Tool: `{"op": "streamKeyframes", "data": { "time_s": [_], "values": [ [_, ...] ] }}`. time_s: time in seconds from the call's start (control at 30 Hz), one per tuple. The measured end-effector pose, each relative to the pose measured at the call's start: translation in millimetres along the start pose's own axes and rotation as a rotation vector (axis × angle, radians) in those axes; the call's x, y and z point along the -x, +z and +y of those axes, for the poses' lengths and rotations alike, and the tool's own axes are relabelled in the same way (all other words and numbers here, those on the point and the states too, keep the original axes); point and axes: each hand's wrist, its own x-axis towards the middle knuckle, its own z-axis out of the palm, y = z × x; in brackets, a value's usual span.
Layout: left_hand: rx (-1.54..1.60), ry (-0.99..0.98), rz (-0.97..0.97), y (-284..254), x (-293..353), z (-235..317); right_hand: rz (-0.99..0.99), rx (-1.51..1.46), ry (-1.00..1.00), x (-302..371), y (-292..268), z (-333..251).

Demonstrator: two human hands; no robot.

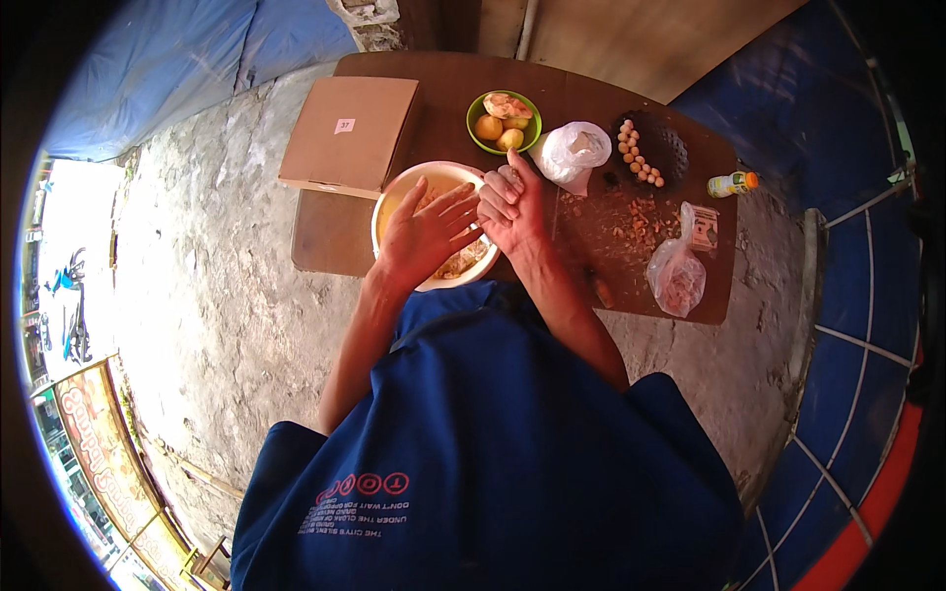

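Both hands are above a pale round basin (386, 189) that holds a lumpy, brownish mixture (463, 264). My left hand (426, 234) is over the basin with its fingers stretched out and slightly apart. Beside it, over the basin's right rim, my right hand (512, 209) has its fingers curled in, with the thumb sticking up. The two hands nearly meet at the fingers. Whatever the curled fingers may hold is hidden. To the right of the basin, a dark round tray (667, 148) carries several small pale balls (631, 148).
A cardboard box (345, 133) stands left on the brown table (335, 236). Behind the basin are a green bowl (473, 123) of yellowish round pieces and a white plastic bag (570, 158). Rightward lie scattered crumbs (641, 219), a clear bag (677, 278), a packet (701, 227) and an orange-capped bottle (729, 184).
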Motion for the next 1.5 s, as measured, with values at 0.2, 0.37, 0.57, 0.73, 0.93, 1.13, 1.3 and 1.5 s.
{"op": "streamKeyframes", "data": {
  "time_s": [0.2,0.37,0.57,0.73,0.93,1.13,1.3,1.5],
  "values": [
    [0.189,-0.119,-0.159,0.7,-10.0,-9.0,0.275,1.229,-0.580,16.7,33.6,20.0],
    [0.700,-0.145,-0.454,1.9,-17.9,-12.6,-0.250,1.897,-0.857,18.2,45.6,21.6],
    [0.166,0.250,0.122,16.6,-20.4,-2.3,-0.168,1.656,-0.714,27.4,41.1,12.5],
    [0.113,0.237,0.169,26.2,-16.9,3.4,0.059,1.466,-0.577,40.9,36.3,11.8],
    [-0.027,0.280,-0.045,15.5,-20.5,3.6,0.173,1.439,-0.468,46.8,36.2,15.2],
    [0.058,0.219,0.006,20.6,-21.2,2.7,0.022,1.504,-0.742,36.2,52.7,19.9],
    [-0.551,0.305,-0.263,21.9,-21.5,-17.6,-0.192,2.085,-0.745,11.2,64.4,23.1],
    [-0.114,0.348,-0.447,9.6,-33.9,-27.5,-0.218,2.141,-0.616,14.5,65.3,57.0]
  ]
}}
